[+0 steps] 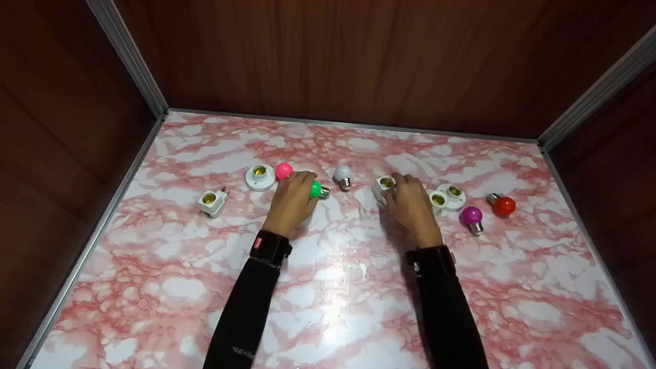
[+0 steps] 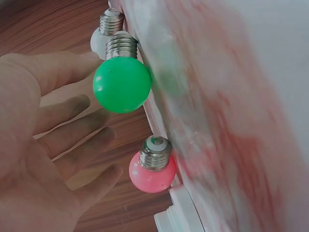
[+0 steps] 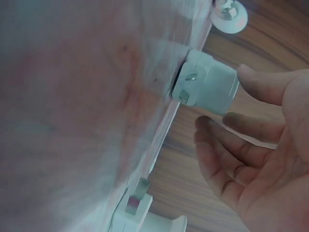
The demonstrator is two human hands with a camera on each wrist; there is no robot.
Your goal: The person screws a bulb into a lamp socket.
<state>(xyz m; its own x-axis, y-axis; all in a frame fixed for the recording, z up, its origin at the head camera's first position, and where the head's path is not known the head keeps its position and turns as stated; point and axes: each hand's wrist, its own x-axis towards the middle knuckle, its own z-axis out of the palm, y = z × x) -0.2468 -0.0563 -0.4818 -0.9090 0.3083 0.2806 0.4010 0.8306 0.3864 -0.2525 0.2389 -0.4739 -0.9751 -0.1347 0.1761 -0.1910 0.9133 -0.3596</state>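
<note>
In the head view my left hand [image 1: 291, 199] is over a green light bulb [image 1: 314, 190], whose metal screw base points right. The left wrist view shows its fingers extended beside the green bulb [image 2: 122, 85], not curled round it. A pink bulb [image 1: 283, 170] lies just beyond that hand. My right hand [image 1: 412, 204] is at a white plug-in lamp socket [image 1: 380, 186] with a brass-coloured inside. In the right wrist view, thumb and forefinger lie on either side of that socket's [image 3: 207, 82] rim, without a visible grip; contact is hard to tell.
Between the hands lies a white bulb [image 1: 342, 172]. Leftward are a round lamp holder [image 1: 259, 185] and another plug-in socket [image 1: 214, 206]. Right of my right hand are a white socket [image 1: 437, 200], a round holder [image 1: 457, 205], a purple bulb [image 1: 471, 215] and a red bulb [image 1: 505, 206]. Wooden panels [image 1: 348, 61] enclose the tabletop.
</note>
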